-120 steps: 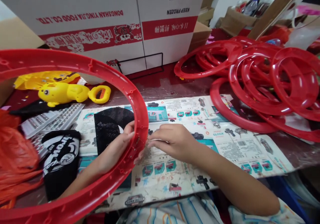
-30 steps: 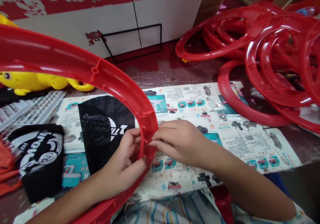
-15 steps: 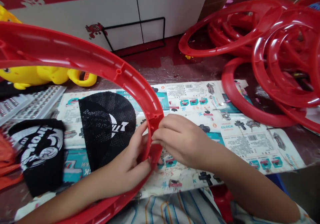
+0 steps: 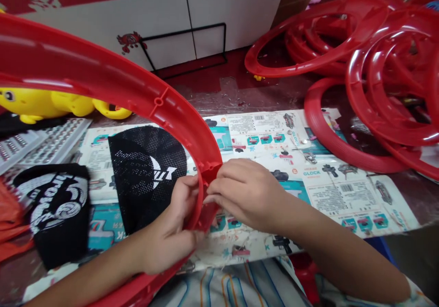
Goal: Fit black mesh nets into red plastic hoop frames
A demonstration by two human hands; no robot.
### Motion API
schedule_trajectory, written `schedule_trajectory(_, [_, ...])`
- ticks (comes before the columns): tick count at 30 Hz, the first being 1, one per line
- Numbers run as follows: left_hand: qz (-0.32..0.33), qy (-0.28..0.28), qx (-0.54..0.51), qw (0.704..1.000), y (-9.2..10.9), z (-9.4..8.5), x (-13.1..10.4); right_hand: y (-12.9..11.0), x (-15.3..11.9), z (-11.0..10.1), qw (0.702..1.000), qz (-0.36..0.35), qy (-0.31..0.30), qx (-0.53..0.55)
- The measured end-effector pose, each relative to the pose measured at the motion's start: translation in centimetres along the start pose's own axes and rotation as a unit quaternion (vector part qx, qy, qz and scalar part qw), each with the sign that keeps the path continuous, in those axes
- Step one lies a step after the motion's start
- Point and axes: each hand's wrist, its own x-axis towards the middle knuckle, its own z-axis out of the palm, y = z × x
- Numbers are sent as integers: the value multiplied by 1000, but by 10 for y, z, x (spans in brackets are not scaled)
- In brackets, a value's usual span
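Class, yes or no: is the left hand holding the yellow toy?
No, the left hand grips the red ring, while the yellow toy lies farther left.

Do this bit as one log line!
left hand: gripping red ring | right hand: fingers at ring's hollow side | black mesh piece: on printed sheet

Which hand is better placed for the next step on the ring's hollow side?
Likely the right hand: its fingers are bunched at that side, while the left hand grips the red ring.
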Motion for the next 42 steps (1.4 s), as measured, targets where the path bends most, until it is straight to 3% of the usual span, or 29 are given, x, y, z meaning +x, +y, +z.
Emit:
schedule_trajectory(4, [7, 61, 24, 998, 0, 2, 1, 0, -1, 4, 1000, -4, 13, -11])
schedule_trajectory(8, [-16, 52, 23, 998, 6, 3, 4, -1, 0, 4, 1000, 9, 11, -18])
schedule_trajectory(11, [-35, 78, 5, 996, 10, 5, 7, -2, 0, 5, 1000, 21, 16, 9])
schedule_trajectory(14, [-34, 130, -6, 991, 11, 10, 10, -4, 0, 6, 999, 44, -4, 18])
schedule_trajectory(19, [-20, 154, -20, 988, 10, 16, 8, -9, 3, 4, 980, 158, -74, 98])
schedule_trajectory(23, [-58, 176, 24, 982, 5, 15, 5, -5, 3, -2, 986, 134, -59, 79])
schedule_trajectory(30, [-74, 77, 80, 991, 2, 7, 3, 0, -1, -7, 999, 12, -27, -13])
schedule_trajectory(37, [-70, 22, 52, 996, 6, 7, 7, 0, 2, -3, 997, 41, -43, 40])
schedule_trajectory(42, [-36, 21, 72, 997, 5, 2, 4, -3, 0, 1, 996, 55, 4, 63])
